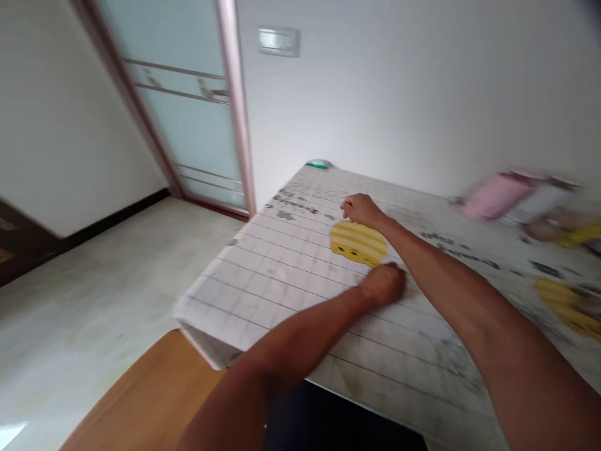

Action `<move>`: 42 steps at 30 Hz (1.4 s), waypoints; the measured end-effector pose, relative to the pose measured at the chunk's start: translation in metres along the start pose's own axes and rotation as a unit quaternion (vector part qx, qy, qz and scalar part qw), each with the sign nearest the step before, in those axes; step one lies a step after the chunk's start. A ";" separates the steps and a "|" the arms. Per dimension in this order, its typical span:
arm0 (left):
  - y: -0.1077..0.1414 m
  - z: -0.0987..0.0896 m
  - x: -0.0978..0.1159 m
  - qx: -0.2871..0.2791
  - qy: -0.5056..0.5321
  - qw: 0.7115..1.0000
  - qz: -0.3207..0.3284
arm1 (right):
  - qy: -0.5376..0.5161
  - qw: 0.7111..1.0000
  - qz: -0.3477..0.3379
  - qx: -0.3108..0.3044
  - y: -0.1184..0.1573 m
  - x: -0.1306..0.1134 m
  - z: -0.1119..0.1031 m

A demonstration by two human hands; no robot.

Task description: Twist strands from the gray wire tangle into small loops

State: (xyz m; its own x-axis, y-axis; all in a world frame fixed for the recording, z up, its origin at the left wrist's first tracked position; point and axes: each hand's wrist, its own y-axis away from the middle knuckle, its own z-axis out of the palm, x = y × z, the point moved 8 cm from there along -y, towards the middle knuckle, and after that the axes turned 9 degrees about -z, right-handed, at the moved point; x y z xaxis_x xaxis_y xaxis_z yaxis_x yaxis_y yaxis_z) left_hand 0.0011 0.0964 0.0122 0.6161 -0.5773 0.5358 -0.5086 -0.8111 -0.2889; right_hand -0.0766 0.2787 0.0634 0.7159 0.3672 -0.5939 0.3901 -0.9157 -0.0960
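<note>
**left hand (382, 285) and right hand (361, 210) flank a yellow striped mat (357, 244)**

at far left, a pale tiled floor (103, 300) meets a dark skirting board (113, 225), and a wooden chair seat (141, 401) sits at the near corner of the table. behind it stands a frosted sliding door (188, 106) in a pinkish frame. a white grid-ruled table cover (253, 282) spreads over the tabletop, its corner folding down past the edge. a small teal-rimmed object (319, 163) sits at the far edge, below a wall switch plate (278, 42).

the mat lies flat near the middle of the cover, in easy reach of both arms and apart from the items further right. the left hand rests at its near edge, fingers curled together. the right hand reaches across to its far edge, fingers also together. placed on opposite sides, they seem set to steady the mat, though the blur makes it hard to tell whether either hand is clamped on it.

further right, a blurred pink container (495, 195) lies on its side near the back wall, and a second yellow item (561, 307) rests on the cover.
</note>
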 end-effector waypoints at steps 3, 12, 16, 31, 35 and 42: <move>-0.003 -0.001 -0.018 0.056 0.040 0.995 -0.073 | 0.010 0.998 -0.061 0.019 0.047 0.031 -0.058; -0.007 -0.005 -0.037 0.119 0.129 0.978 -0.113 | -0.016 0.988 0.071 0.134 0.196 0.176 -0.183; -0.006 -0.007 -0.038 0.123 0.126 0.977 -0.124 | -0.012 0.994 0.074 0.084 0.244 0.200 -0.175; -0.003 -0.008 -0.036 0.081 0.106 0.976 -0.174 | 0.006 0.947 -0.192 -0.257 0.293 0.087 -0.054; -0.001 -0.009 -0.036 0.068 0.111 0.975 -0.182 | 0.037 0.931 -0.229 -0.280 0.303 0.064 -0.031; -0.001 -0.010 -0.034 0.057 0.122 0.974 -0.180 | -0.031 0.960 -0.212 -0.182 0.286 0.072 -0.066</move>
State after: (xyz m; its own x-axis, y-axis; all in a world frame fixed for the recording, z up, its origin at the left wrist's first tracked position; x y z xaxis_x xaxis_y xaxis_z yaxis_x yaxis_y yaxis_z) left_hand -0.0261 0.1179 0.0022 0.5732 -0.2254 0.7878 -0.2074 -0.9700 -0.1266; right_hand 0.1251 0.0538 0.0459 0.4172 0.6731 -0.6106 0.8228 -0.5650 -0.0607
